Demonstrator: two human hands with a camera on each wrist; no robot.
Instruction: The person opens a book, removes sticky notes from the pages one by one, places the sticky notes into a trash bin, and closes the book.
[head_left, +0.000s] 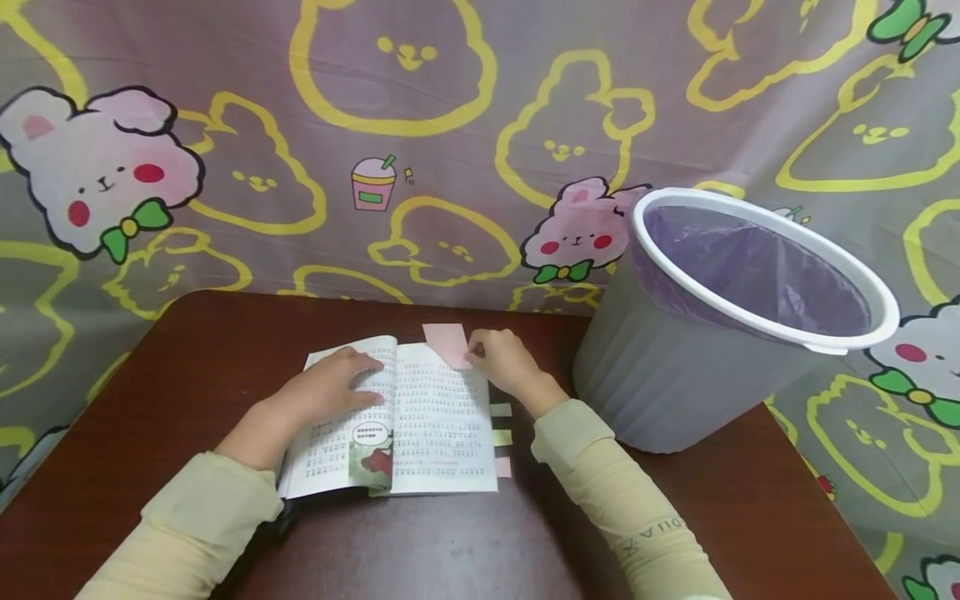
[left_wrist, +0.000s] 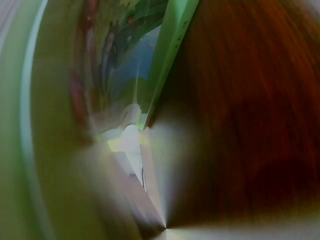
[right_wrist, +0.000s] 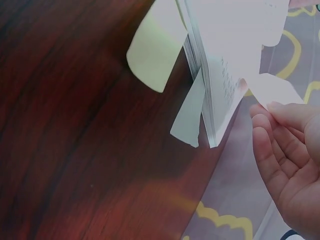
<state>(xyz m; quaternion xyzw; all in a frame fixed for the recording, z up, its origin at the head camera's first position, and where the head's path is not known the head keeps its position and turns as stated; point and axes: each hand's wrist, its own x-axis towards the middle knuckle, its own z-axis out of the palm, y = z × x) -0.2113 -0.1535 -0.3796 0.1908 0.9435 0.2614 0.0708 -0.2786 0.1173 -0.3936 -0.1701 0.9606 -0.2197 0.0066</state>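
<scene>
The open book (head_left: 442, 433), its thin white pages densely printed, lies on the dark wood-grained table (head_left: 450, 550); flat paper tabs (head_left: 502, 437) jut out at three o'clock. At ten o'clock the left hand (head_left: 330, 385) rests on the left page, thumb spread from fingers. The right hand (head_left: 504, 362), at two o'clock, pinches a smooth pink slip (head_left: 446, 342) overlapping the top edge. Handling that slip seems the step in hand; the next move likely calls for a light pinch and a flat page. Beyond, toward three o'clock, stands a ribbed grey bin (head_left: 660, 367) with a crinkled purple liner (head_left: 750, 258), before wrinkled cartoon-printed fabric (head_left: 450, 167).
</scene>
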